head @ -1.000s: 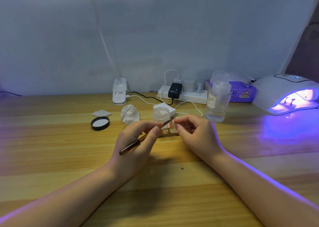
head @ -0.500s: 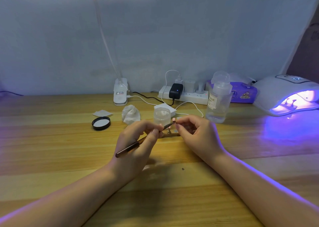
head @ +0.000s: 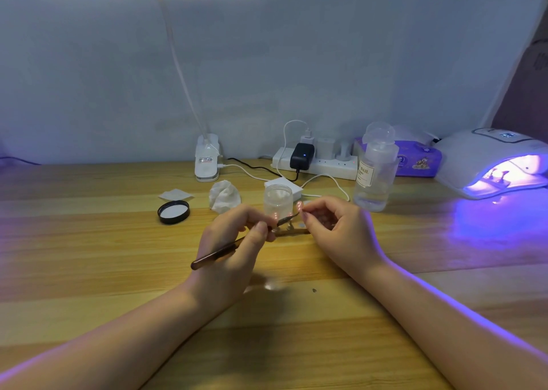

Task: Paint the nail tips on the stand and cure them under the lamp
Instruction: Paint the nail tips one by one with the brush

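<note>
Wood-grain tabletop (head: pixel 89 271), pale planks, nearest item; both forearms cross it twd centre.

Item 1: left hand (head: pixel 228 247), fingers curled round thin dark-brown brush (head: pixel 219 251), handle end pointing back-left, bristle end angled up-right.

Item 2: right hand (head: pixel 335 229), thumb and forefinger pinched on small pink nail tip (head: pixel 299 205). Brush end sits at or just beside that tip; contact I can't confirm from here.

Item 3: low brownish nail stand (head: pixel 292 232), on tabletop between the hands, partly hidden.

Step, my read: coating one tip, painting part-way. To do well I'd keep both wrists planted, stroke light, keep polish off the pinching fingers.

Item 4: clear plastic jar (head: pixel 278 201), open, just behind stand. Its black round lid (head: pixel 173 211) lies well left, next to crumpled white tissue (head: pixel 224 196) and flat white wipe (head: pixel 175 194).

Item 5: clear pump bottle (head: pixel 375 176), labelled, right of jar.

Item 6: white curing lamp (head: pixel 489 164), far right, lit purple, smth on a stand inside.

Rear: white power strip (head: pixel 323 165) w/ plugs, purple tissue pack (head: pixel 415 161), white clip lamp base (head: pixel 207 161), blue-grey wall (head: pixel 296 63).
</note>
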